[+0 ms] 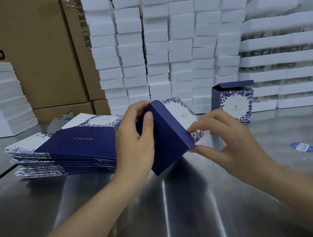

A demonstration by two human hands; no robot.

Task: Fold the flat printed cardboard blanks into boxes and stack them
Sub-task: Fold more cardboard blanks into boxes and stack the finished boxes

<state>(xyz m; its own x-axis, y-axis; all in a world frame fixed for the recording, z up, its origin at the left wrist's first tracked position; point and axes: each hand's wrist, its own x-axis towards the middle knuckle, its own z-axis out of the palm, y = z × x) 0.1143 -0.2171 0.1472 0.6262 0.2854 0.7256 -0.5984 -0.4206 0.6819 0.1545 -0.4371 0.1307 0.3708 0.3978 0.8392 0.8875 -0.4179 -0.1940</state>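
Above the steel table (162,206), in the head view, the half-folded blank (165,137) was held in the air between both hands, just right of the pile of flat blanks (66,149) and short of the finished box (234,102), which stood with its lid flap up. The risk, as I judged it, lay at the patterned flap: pulled off its crease line, it could buckle or tear, and a loose hold on the other side could let the sleeve spring flat or drop onto the pile and knock it askew. A box carried carelessly to the right might also tip the finished one. The left hand (134,138) gripped the blank's upper left edge, fingers curled behind it and the thumb lying flat on the dark blue panel. The right hand (225,143) pinched the patterned flap at the lower right corner between thumb and fingertips, the other fingers loosely bent. Both forearms reached in from the lower corners.
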